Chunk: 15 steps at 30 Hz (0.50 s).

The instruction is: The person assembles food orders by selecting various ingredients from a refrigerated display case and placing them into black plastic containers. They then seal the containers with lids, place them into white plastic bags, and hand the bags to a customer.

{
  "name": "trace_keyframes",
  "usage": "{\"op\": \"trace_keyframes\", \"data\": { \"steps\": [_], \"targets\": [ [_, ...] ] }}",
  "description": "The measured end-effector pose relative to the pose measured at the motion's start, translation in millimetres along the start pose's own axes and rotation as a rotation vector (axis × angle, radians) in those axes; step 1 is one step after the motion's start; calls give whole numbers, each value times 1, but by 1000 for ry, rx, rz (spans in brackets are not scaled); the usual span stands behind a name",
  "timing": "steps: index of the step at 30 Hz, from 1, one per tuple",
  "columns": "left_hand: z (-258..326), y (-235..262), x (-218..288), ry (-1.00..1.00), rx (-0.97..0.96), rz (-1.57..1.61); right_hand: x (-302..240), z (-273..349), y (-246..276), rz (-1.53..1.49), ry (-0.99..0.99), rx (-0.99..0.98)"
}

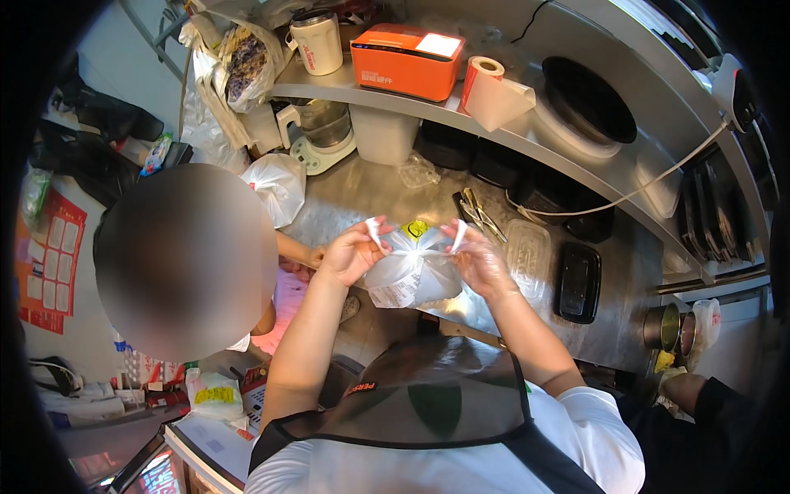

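A white plastic bag (424, 280) with a knot gathered at its middle hangs over the near edge of the steel counter. A printed slip shows on its lower left, and a yellow mark on its top. My left hand (352, 249) pinches one of its handle ends between the fingers. The other handle end is pinched by my right hand (481, 259), so both ends stand up and apart. What is inside the bag cannot be made out. Right of my right hand lie a clear plastic container (529, 251) and a black tray (579, 282).
Another person in pink (288, 300) stands close on my left, an arm reaching toward the counter (374, 193). A second tied white bag (278, 188) sits there by a kitchen scale (325, 152). The shelf above holds an orange box-shaped device (407, 62) and a paper roll (485, 70).
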<state>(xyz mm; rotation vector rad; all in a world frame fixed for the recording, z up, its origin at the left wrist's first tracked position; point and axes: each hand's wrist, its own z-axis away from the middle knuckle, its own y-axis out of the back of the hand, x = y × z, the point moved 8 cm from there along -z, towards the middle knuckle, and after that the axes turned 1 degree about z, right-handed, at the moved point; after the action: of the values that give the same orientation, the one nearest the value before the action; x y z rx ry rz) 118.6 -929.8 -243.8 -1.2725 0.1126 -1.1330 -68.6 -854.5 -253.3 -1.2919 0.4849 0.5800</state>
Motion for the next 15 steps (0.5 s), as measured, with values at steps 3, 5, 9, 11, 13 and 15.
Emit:
{"op": "trace_keyframes", "data": {
  "steps": [3, 5, 9, 11, 13, 15],
  "targets": [
    [-12, -25, -17, 88, -120, -446, 9, -13, -42, 495, 127, -61],
    [-22, -39, -23, -86, -129, -797, 13, -17, -66, 784, 214, -199],
    [-7, -43, 35, -736, 379, -1707, 5, -16, -33, 1247, 214, -129],
    [-13, 7, 62, -721, 514, -1648, 0, 9, -14, 935, 101, -153],
    [-21, 52, 62, -683, 606, -1580, 0, 22, -2, 1356, -123, -266],
    [-29, 84, 46, -624, 622, -1515, 0, 28, 11, 1387, -259, -280]
  ]
}}
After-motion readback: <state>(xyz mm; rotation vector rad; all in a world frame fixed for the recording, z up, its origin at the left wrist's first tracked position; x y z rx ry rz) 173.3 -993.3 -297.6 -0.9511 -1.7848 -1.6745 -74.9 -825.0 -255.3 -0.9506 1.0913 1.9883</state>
